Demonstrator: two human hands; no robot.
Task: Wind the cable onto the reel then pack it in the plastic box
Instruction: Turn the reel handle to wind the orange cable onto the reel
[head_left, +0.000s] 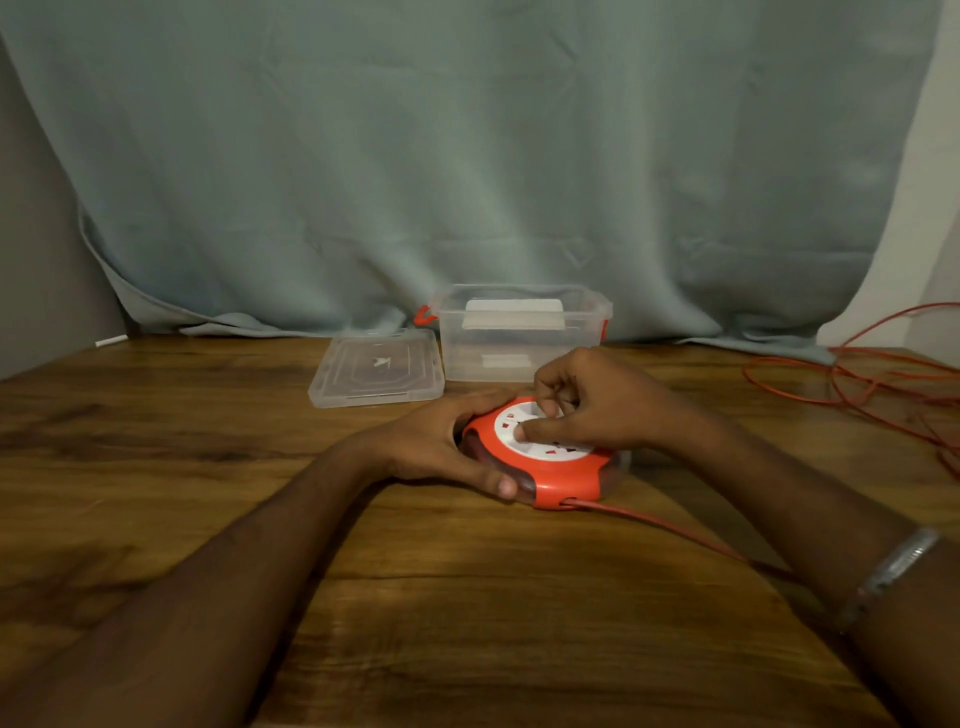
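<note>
Your left hand (447, 441) grips the reel (545, 457) at frame centre on the table (467, 597); your right hand (592, 405) pinches something on its white face. Much cable (857, 384) lies looped at the right edge. Wind too fast and, likely, those loops snag or knot. The plastic box (524, 338) waits open behind.

One reel (545, 457) gripped between two hands, left (441, 441) and right (597, 402), one cable (857, 384) right of grip, one box (519, 332) and one lid (376, 366) beyond it, one bracelet (888, 571)
</note>
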